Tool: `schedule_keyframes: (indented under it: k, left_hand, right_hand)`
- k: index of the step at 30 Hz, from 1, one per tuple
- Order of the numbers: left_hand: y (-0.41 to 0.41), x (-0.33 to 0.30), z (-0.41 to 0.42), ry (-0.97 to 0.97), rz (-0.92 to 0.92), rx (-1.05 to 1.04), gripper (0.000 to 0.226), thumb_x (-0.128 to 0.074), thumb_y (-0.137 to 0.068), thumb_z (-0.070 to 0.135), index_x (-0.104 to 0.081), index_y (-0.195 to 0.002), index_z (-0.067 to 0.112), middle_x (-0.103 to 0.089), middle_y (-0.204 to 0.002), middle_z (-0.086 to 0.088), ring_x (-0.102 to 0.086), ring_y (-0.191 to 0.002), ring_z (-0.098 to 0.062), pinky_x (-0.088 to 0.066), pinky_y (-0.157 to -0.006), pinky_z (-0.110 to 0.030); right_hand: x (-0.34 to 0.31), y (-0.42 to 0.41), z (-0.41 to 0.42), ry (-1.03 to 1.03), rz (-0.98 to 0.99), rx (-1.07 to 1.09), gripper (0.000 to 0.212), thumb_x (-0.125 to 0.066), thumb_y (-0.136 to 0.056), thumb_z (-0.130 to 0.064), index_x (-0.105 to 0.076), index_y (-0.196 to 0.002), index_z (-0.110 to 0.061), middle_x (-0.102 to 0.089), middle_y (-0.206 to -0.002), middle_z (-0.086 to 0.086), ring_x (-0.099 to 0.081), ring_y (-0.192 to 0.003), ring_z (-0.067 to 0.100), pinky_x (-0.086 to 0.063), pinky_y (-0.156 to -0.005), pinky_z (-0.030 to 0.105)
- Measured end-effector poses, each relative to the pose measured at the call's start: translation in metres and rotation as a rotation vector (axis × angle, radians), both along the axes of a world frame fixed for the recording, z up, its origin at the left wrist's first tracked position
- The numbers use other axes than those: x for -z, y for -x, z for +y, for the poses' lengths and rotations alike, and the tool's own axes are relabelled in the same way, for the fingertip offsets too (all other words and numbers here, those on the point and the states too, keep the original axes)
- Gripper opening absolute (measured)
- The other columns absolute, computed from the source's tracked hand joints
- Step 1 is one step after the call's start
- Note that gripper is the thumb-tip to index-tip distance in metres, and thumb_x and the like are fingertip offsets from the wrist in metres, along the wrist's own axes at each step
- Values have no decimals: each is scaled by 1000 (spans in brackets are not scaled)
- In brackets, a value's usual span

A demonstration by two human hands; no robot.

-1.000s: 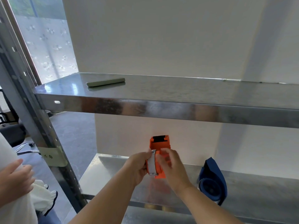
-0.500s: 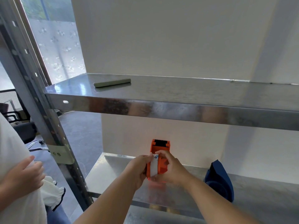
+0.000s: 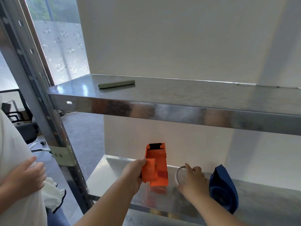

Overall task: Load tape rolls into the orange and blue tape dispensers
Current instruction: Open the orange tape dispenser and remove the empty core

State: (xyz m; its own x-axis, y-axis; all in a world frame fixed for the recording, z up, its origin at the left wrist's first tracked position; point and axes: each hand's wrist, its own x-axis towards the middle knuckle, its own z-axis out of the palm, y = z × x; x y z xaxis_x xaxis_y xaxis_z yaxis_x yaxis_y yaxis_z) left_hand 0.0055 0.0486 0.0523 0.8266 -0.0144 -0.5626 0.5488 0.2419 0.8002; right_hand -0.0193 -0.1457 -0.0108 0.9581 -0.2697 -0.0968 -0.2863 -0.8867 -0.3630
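My left hand (image 3: 132,174) grips the orange tape dispenser (image 3: 156,165) by its left side, just above the lower metal shelf (image 3: 114,175), with its black-toothed end pointing away from me. My right hand (image 3: 192,180) has drawn a thin clear tape roll (image 3: 178,174) out to the right of the dispenser and holds it by the rim, down near the shelf. The blue tape dispenser (image 3: 224,187) lies on its side on the shelf, close to the right of my right hand.
The upper metal shelf (image 3: 179,98) juts out overhead with a flat grey-green bar (image 3: 116,84) lying on it. A slotted steel upright (image 3: 40,98) stands at the left. Another person's hand (image 3: 24,178) and white clothing fill the lower left. A white wall backs the shelves.
Both hands were together on the orange dispenser with the roll at it. Now my right hand has moved right with the tape roll, away from the dispenser; my left hand still holds the dispenser.
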Motion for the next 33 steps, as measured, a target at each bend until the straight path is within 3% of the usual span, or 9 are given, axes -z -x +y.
schedule_keyframes:
  k: [4, 9, 14, 17, 20, 24, 27, 30, 33]
  left_hand:
    - [-1, -1, 4, 22, -6, -4, 21, -47, -100, 21, -60, -107, 7, -71, -85, -10, -63, -67, -22, -43, -39, -24]
    - [1, -2, 11, 36, -1, 17, 19, -49, -100, 23, -59, -88, 10, -73, -53, -3, -62, -71, -25, -43, -58, -32]
    - [1, -5, 16, 73, 27, 17, 18, -46, -101, 22, -56, -93, 9, -67, -87, -14, -62, -80, -29, -51, -66, -40]
    - [-1, -1, 18, 118, 62, 10, 19, -44, -101, 21, -54, -100, 6, -65, -91, -18, -63, -79, -32, -54, -63, -44]
    - [-1, 6, 19, 153, 77, 35, 20, -40, -101, 14, -57, -101, 2, -65, -81, -17, -63, -72, -30, -56, -56, -40]
    - [-2, 22, 22, 178, 142, 2, 24, -39, -102, 16, -58, -98, 2, -63, -71, -15, -61, -69, -28, -53, -57, -41]
    - [-5, 39, 28, 219, 170, 27, 36, -46, -99, 33, -58, -98, -1, -66, -77, -17, -64, -72, -30, -58, -56, -39]
    - [-11, 61, 32, 46, 96, 103, 40, -70, -84, 28, -63, -109, -3, -70, -101, -22, -68, -87, -34, -60, -78, -44]
    - [-12, 74, 32, -323, 1, 130, 31, -73, -76, 7, -66, -106, 0, -64, -77, -10, -57, -64, -19, -49, -55, -27]
  right_hand:
    - [15, 0, -1, 201, 33, -56, 78, -61, -80, -47, -26, -145, -24, -38, -139, 4, -44, -124, 25, -36, -104, 36]
    - [23, -6, -3, 165, 156, -12, 79, -62, -78, -53, -29, -144, -24, -39, -138, 5, -45, -125, 25, -36, -103, 37]
    - [13, -12, 2, 117, 29, 75, 61, -42, -87, -53, -36, -140, -23, -44, -142, 2, -41, -131, 24, -34, -107, 39]
    - [-4, -14, 16, -79, -179, 89, 56, -24, -94, -56, -45, -135, -23, -54, -136, 0, -50, -123, 19, -42, -103, 37]
    - [-19, -10, 37, -337, -121, 4, 61, -28, -89, -65, -43, -135, -28, -61, -127, -3, -60, -113, 18, -46, -89, 30]
    - [-20, -4, 47, -236, -122, -99, 31, -43, -96, -31, -55, -124, -25, -69, -107, -4, -61, -83, 12, -49, -74, 24]
    - [-12, -4, 47, -214, -114, -101, 32, -41, -95, -18, -58, -122, -25, -69, -107, -3, -60, -84, 12, -45, -71, 24]
    - [-5, -4, 49, -190, -102, -108, 35, -38, -94, -17, -58, -120, -27, -69, -108, -2, -64, -96, 17, -44, -73, 26]
    - [0, -7, 48, -135, -66, -93, 32, -36, -95, -19, -61, -115, -23, -69, -108, 1, -64, -99, 19, -46, -76, 27]
